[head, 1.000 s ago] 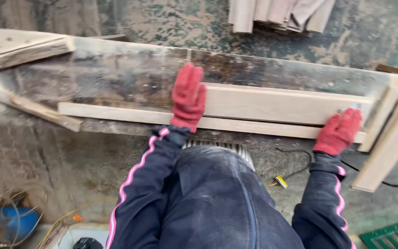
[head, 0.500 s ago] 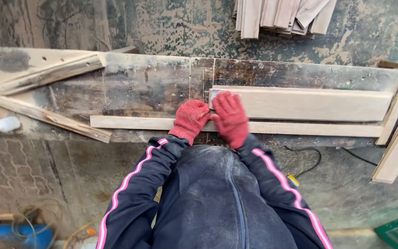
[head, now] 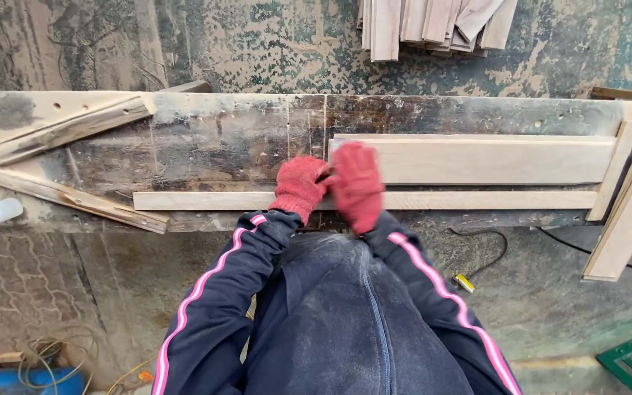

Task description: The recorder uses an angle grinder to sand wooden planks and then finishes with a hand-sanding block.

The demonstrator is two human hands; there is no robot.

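Red-gloved left hand [head: 300, 186] and right hand [head: 357, 184] pressing together at wide plank [head: 491, 161] end, above narrow strip [head: 206, 200]; sanding seeming unfinished.

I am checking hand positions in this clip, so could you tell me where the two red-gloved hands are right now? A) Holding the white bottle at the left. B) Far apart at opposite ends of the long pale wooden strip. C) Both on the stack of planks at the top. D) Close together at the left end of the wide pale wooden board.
D: the left hand and right hand sit side by side at the left end of the wide pale wooden board, over the long pale wooden strip.
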